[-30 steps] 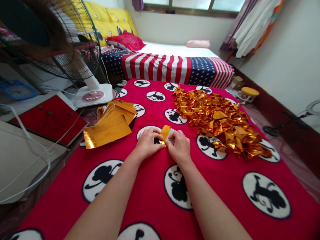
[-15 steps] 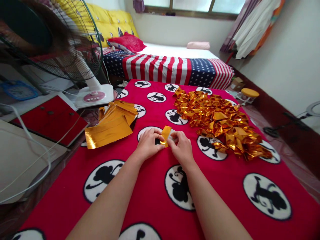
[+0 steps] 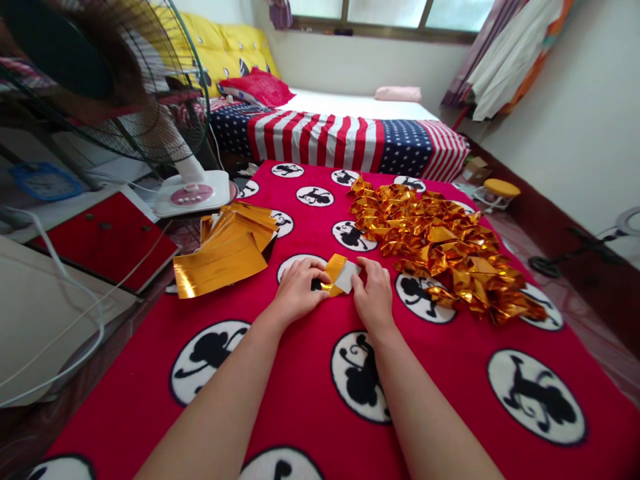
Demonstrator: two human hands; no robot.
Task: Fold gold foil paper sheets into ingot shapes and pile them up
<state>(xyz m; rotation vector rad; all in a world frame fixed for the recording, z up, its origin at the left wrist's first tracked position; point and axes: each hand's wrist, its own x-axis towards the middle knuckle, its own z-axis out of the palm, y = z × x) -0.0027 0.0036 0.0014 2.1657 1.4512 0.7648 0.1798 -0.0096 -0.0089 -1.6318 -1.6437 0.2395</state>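
Between my two hands is a small sheet of gold foil paper (image 3: 345, 277), partly folded, with its gold face to the left and its whitish back to the right. My left hand (image 3: 301, 288) grips the left edge between thumb and fingers. At the right edge, my right hand (image 3: 374, 293) has its thumb and fingertips around the whitish part. A fanned stack of flat gold foil sheets (image 3: 220, 263) lies to the left of my hands. Many folded gold foil pieces (image 3: 440, 240) lie heaped in rows to the right.
The red cloth (image 3: 425, 373) with round monkey prints covers the table. An electric fan (image 3: 193, 190) stands at the left beside a red panel (image 3: 107, 230) and a white cable. A bed (image 3: 340, 137) stands behind, and a yellow stool (image 3: 501, 188) is at the right.
My right hand has shifted slightly right, and more of the paper's whitish back now shows between the hands. My left hand keeps its hold.
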